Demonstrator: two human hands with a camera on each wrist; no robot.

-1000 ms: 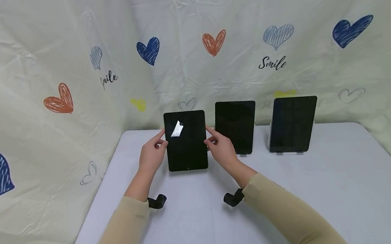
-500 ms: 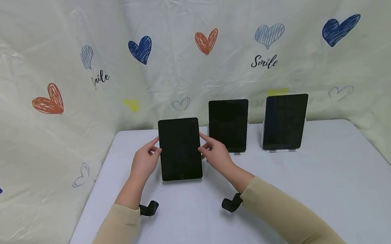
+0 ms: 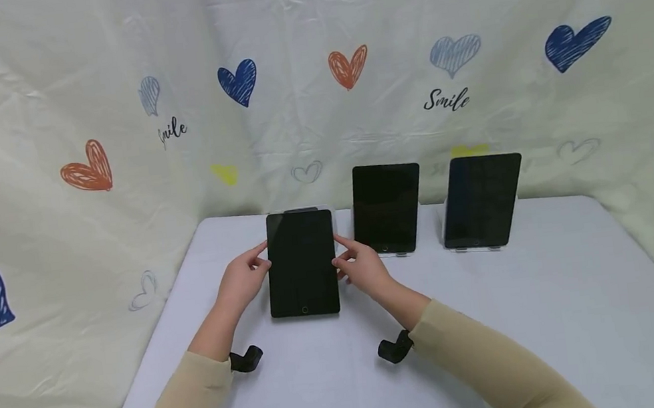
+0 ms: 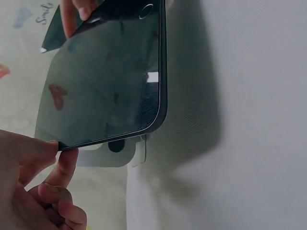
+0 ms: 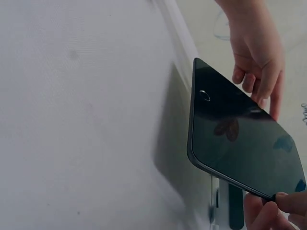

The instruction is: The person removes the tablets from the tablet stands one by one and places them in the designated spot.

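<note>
A black tablet (image 3: 301, 264), screen towards me and home button at the bottom, is held between both hands. My left hand (image 3: 241, 280) pinches its left edge between thumb and fingers; my right hand (image 3: 362, 267) pinches the right edge in the same way. The left wrist view shows the tablet (image 4: 105, 91) tilted, its lower edge off the white cloth with a shadow beneath. Just behind it is a clear stand (image 4: 93, 158) with a dark pad, mostly hidden by the tablet in the head view.
Two more black tablets, a middle one (image 3: 388, 209) and a right one (image 3: 482, 202), lean on clear stands along the back of the white table (image 3: 569, 311). A hanging cloth (image 3: 294, 19) printed with hearts rises behind and to the left.
Both hands have brought the tablet towards me, lower in the head view, and tilted it back. The top of the stand now shows behind it. The other two tablets stay on their stands.
</note>
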